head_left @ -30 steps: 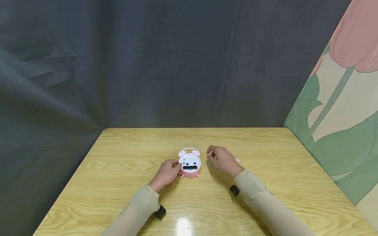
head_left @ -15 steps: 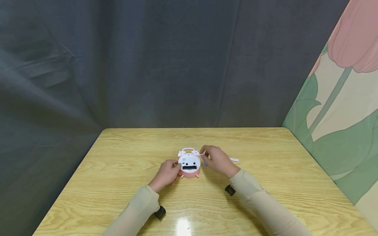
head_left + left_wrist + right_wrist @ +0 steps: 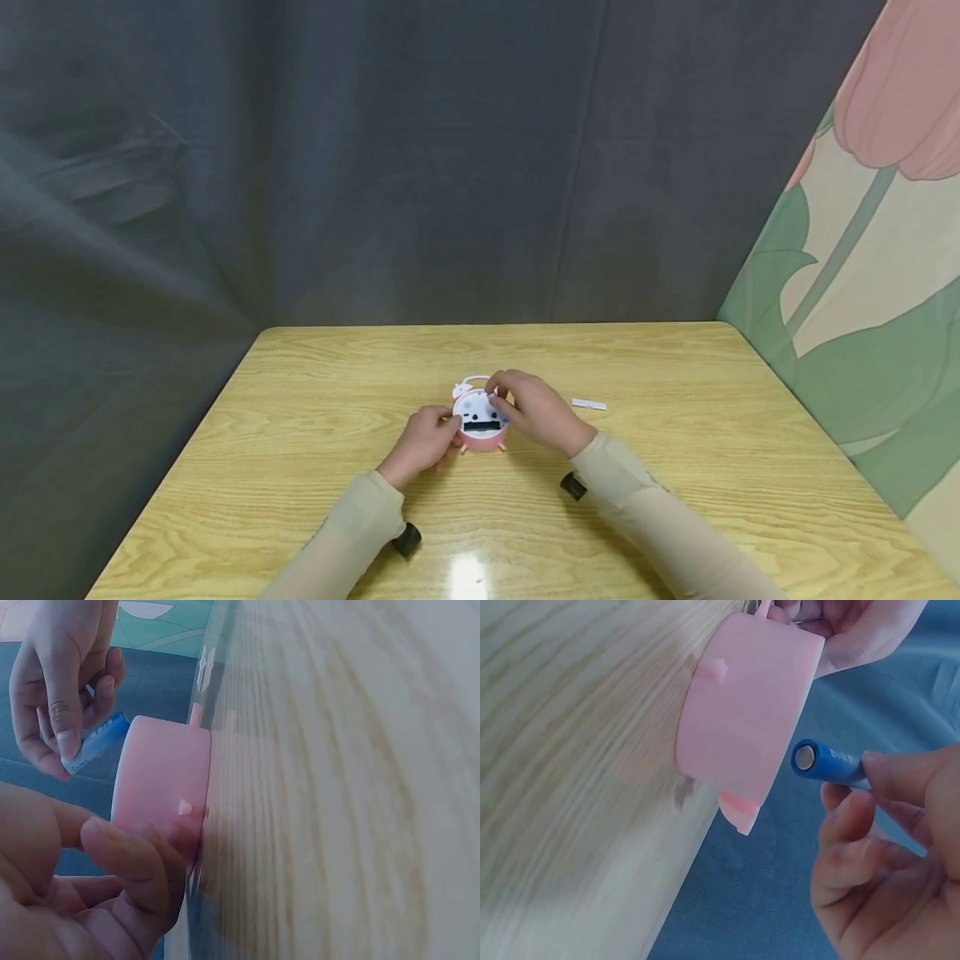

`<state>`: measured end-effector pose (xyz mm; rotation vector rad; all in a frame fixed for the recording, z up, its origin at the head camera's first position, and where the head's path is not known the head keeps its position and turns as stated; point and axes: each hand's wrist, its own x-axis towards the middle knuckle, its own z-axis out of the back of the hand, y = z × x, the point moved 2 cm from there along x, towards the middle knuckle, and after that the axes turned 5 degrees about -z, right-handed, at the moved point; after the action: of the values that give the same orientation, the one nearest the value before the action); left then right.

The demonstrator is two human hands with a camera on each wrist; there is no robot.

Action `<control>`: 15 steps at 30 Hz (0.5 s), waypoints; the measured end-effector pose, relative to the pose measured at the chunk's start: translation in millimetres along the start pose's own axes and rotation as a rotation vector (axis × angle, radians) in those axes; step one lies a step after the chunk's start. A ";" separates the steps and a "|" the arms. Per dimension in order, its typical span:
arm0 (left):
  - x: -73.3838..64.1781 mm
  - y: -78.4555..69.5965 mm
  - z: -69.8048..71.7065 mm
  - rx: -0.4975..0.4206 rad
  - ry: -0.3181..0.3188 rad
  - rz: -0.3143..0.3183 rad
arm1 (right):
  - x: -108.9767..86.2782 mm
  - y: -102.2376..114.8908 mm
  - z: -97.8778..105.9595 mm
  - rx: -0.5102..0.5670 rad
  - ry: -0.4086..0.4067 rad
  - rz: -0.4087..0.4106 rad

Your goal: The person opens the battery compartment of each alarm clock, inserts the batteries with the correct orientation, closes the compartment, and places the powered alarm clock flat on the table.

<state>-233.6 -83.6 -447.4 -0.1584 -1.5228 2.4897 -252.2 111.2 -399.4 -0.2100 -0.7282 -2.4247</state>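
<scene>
- The alarm clock (image 3: pixel 477 408), pink with a white back, lies back side up near the middle of the counter (image 3: pixel 345 375), its handle (image 3: pixel 476 378) at 12 o'clock.
- The left hand (image 3: pixel 429 442) is at the clock's 8 o'clock edge, its grip grasping the rim, thumb on the white back; hand and clock sit about where they were a second ago.
- The right hand (image 3: pixel 534 408) has changed most: it was well apart from the clock at 3 o'clock, and has come in over the clock's 2 o'clock side, hiding the bell there.
- Its grip is pinching a blue battery (image 3: pixel 829 763) between thumb and fingers; the battery travelled with it and is now close by the clock's back, and whether they touch is hard to tell.
- The black battery slot (image 3: pixel 482 426) lies open toward the clock's 6 o'clock.
- The white strip (image 3: pixel 588 404), mostly hidden behind the right hand a second ago, now shows whole on the counter, at 3 o'clock from the clock.
- A dark curtain (image 3: pixel 420 167) hangs beyond the counter at 12 o'clock.
</scene>
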 end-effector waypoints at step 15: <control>2.4 2.6 0.6 -0.009 0.027 -0.022 | 1.9 6.1 -14.5 -0.093 0.047 0.111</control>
<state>-236.4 -84.6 -449.4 -0.1745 -1.5170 2.4537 -249.9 98.2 -408.2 -0.2240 -0.5684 -2.3517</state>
